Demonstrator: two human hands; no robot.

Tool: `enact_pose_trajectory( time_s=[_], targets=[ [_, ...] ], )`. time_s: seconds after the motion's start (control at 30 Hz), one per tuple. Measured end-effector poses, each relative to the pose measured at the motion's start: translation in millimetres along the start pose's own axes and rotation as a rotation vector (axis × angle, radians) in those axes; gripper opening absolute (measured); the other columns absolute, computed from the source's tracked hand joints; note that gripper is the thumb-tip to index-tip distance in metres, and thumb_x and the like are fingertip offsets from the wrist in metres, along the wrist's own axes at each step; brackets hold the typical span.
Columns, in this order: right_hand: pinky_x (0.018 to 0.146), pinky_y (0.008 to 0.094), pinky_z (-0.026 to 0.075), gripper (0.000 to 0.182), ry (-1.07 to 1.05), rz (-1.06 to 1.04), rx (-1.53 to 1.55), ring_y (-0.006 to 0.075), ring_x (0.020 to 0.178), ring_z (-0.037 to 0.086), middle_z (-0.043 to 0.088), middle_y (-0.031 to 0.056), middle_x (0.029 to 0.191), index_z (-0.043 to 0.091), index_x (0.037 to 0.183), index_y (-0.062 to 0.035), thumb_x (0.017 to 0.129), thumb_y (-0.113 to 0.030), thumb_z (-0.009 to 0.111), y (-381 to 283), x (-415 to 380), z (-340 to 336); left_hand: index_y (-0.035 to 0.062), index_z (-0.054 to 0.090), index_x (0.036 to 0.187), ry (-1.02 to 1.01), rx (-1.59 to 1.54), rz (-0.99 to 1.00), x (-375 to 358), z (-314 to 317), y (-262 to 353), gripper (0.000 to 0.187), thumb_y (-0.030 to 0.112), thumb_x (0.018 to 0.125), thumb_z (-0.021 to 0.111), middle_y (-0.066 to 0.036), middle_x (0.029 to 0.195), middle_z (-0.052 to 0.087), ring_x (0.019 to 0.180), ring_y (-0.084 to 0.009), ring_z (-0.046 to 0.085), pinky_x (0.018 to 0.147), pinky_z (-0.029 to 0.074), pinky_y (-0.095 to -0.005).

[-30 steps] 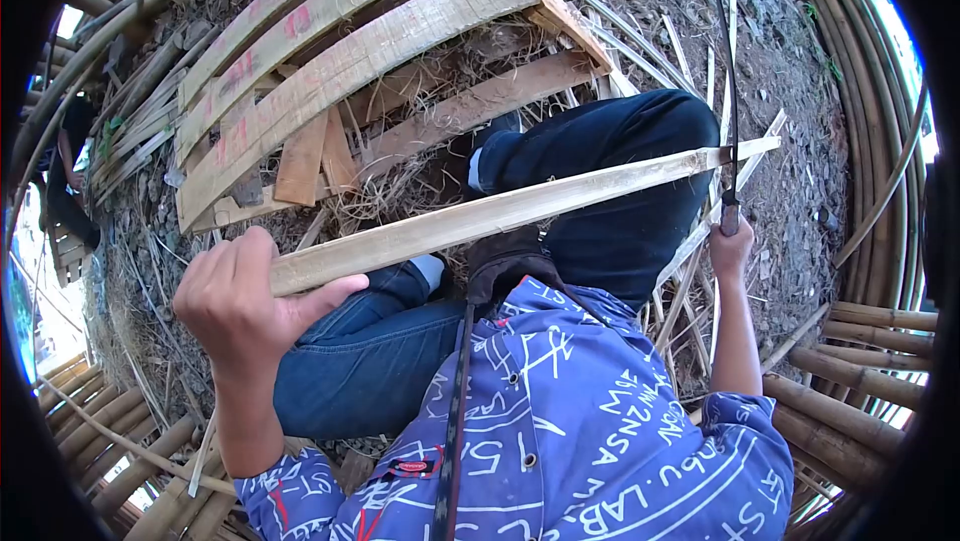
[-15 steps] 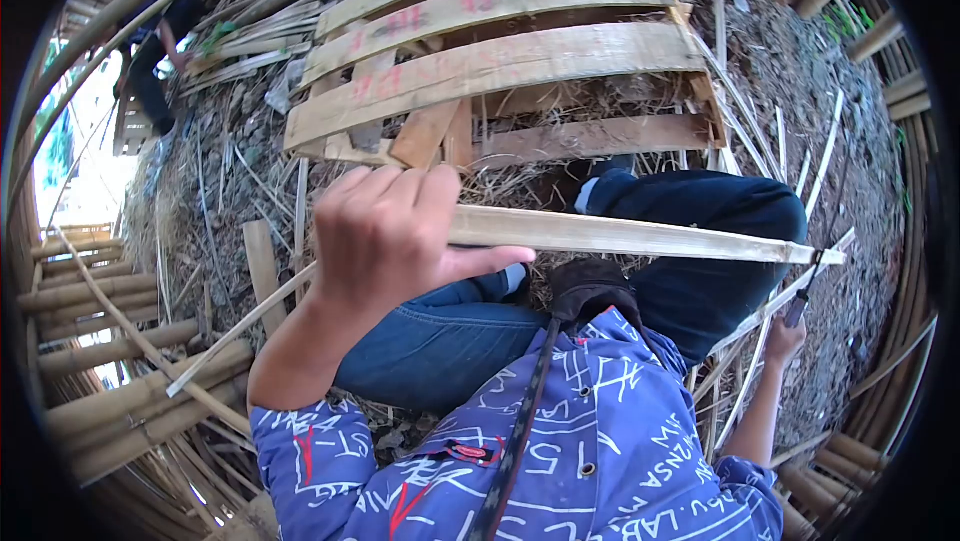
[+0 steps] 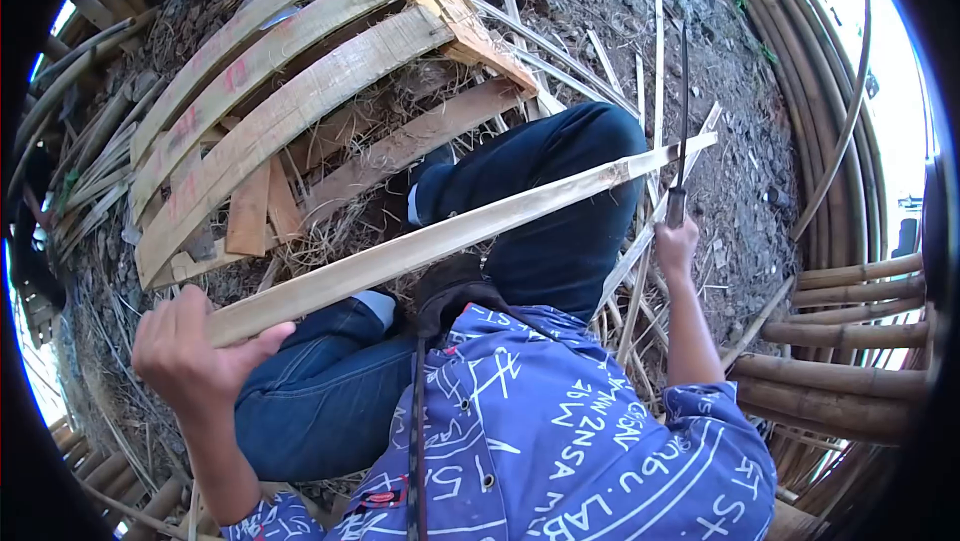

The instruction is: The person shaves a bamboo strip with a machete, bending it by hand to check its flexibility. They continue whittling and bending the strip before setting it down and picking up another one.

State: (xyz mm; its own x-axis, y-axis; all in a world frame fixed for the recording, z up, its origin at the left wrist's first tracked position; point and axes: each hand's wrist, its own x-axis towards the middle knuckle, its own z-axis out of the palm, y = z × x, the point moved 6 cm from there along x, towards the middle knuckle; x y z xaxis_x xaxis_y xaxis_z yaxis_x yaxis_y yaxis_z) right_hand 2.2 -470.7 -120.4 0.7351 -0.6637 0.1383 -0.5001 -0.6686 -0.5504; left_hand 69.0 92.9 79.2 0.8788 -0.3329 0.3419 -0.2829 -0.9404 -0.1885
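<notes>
My left hand (image 3: 195,366) was clamped round the near end of the bamboo slat (image 3: 440,241) — fingers curled over the top, thumb pressed along its side. The slat ran up and across my knees, its far end meeting the long dark blade (image 3: 682,106). My right hand (image 3: 678,244) was fisted on the knife's handle, blade standing upright — its edge right at the slat's tip. Beyond my legs lay a wooden pallet (image 3: 270,106) on the dirt, dry straw and thin bamboo strips (image 3: 640,281) strewn around it.

Dirt ground (image 3: 600,1), straw-littered; wooden pallet (image 3: 270,111) lying flat; bamboo poles (image 3: 850,291) stacked around; daylight.
</notes>
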Motion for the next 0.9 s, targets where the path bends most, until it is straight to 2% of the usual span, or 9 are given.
enact_pose_trajectory(
  time_s=[0.07, 0.13, 0.27, 0.4, 0.53, 0.6, 0.73, 0.8, 0.9],
  targets=[
    [0.051, 0.0389, 0.038, 0.016, -0.063, 0.057, 0.041, 0.0195, 0.05, 0.048, 0.049, 0.01, 0.053, 0.05, 0.061, 0.0006, 0.066, -0.011, 0.06, -2.0, -12.4, 1.1, 0.0042, 0.043, 0.064, -0.005, -0.007, 0.0, -0.8, 2.6, -4.5, 0.075, 0.078, 0.064, 0.057, -0.01, 0.056, 0.04, 0.052, -0.0312, 0.047, 0.049, 0.035, -0.0409],
    [0.051, 0.0388, 0.038, 0.018, -0.132, -0.155, -0.039, 0.0193, 0.05, 0.048, 0.049, 0.0104, 0.053, 0.049, 0.061, 0.001, 0.066, -0.01, 0.061, -8.7, -26.1, 5.8, 0.0041, 0.043, 0.064, 0.032, -0.002, 0.012, -2.8, 1.0, -6.4, 0.075, 0.077, 0.064, 0.057, -0.01, 0.056, 0.04, 0.052, -0.0316, 0.046, 0.049, 0.035, -0.0415],
    [0.05, 0.0375, 0.037, 0.016, -0.094, 0.1, 0.005, 0.0189, 0.05, 0.048, 0.051, 0.0101, 0.053, 0.05, 0.062, 0.0031, 0.066, -0.009, 0.059, 6.6, 0.3, 16.0, 0.0041, 0.043, 0.063, -0.011, 0.017, 0.029, -1.1, 1.8, 7.2, 0.074, 0.076, 0.064, 0.058, -0.01, 0.056, 0.04, 0.053, -0.0319, 0.047, 0.049, 0.035, -0.042],
    [0.048, 0.0324, 0.036, 0.017, 0.003, 0.01, 0.14, 0.0129, 0.048, 0.043, 0.049, 0.0045, 0.052, 0.051, 0.061, 0.0014, 0.066, -0.012, 0.061, -29.2, 0.2, 17.4, 0.0048, 0.043, 0.063, -0.016, 0.011, 0.012, -0.3, 3.8, -0.6, 0.072, 0.075, 0.065, 0.06, -0.01, 0.056, 0.04, 0.051, -0.0306, 0.046, 0.048, 0.034, -0.0408],
    [0.043, 0.0293, 0.034, 0.017, -0.167, -0.061, -0.023, 0.01, 0.043, 0.042, 0.05, 0.0034, 0.053, 0.051, 0.06, -0.0032, 0.072, -0.012, 0.058, -5.6, 15.1, 17.9, 0.0049, 0.042, 0.062, -0.043, -0.025, 0.033, -2.0, 5.0, 4.9, 0.072, 0.074, 0.064, 0.061, -0.009, 0.056, 0.041, 0.05, -0.0301, 0.045, 0.047, 0.034, -0.0401],
    [0.041, 0.0289, 0.035, 0.016, -0.278, 0.367, 0.255, 0.0117, 0.041, 0.045, 0.049, 0.0028, 0.051, 0.05, 0.06, -0.0038, 0.074, -0.011, 0.054, -3.2, 14.3, 26.0, 0.0044, 0.043, 0.062, -0.045, -0.029, 0.048, -1.0, 3.0, 7.8, 0.071, 0.073, 0.064, 0.062, -0.009, 0.056, 0.041, 0.049, -0.0306, 0.046, 0.047, 0.034, -0.0407],
    [0.046, 0.035, 0.041, 0.016, -0.148, 0.106, 0.136, 0.0194, 0.047, 0.054, 0.054, 0.0075, 0.052, 0.056, 0.062, 0.0023, 0.07, -0.011, 0.056, -20.8, 6.4, 13.6, 0.0034, 0.044, 0.064, -0.01, -0.049, 0.026, -0.1, 4.7, -2.9, 0.072, 0.073, 0.064, 0.062, -0.012, 0.056, 0.041, 0.052, -0.0333, 0.047, 0.049, 0.035, -0.0421],
    [0.045, 0.0346, 0.035, 0.013, -0.088, -0.105, 0.094, 0.0153, 0.043, 0.043, 0.048, 0.0043, 0.051, 0.051, 0.059, 0.001, 0.066, -0.008, 0.057, -24.2, -13.5, 6.3, 0.0032, 0.044, 0.064, -0.007, -0.046, -0.001, -3.3, 8.5, -6.8, 0.073, 0.075, 0.065, 0.06, -0.013, 0.057, 0.041, 0.054, -0.0345, 0.047, 0.05, 0.035, -0.0427],
    [0.046, 0.0367, 0.038, 0.016, -0.088, -0.02, -0.117, 0.0196, 0.044, 0.049, 0.049, 0.0087, 0.047, 0.052, 0.057, 0.0024, 0.064, -0.01, 0.059, 17.6, -7.8, 8.3, 0.0034, 0.044, 0.065, -0.011, -0.039, 0.025, -5.6, 10.3, -1.0, 0.074, 0.076, 0.065, 0.058, -0.012, 0.057, 0.041, 0.054, -0.0342, 0.047, 0.05, 0.035, -0.0425]
  ],
)
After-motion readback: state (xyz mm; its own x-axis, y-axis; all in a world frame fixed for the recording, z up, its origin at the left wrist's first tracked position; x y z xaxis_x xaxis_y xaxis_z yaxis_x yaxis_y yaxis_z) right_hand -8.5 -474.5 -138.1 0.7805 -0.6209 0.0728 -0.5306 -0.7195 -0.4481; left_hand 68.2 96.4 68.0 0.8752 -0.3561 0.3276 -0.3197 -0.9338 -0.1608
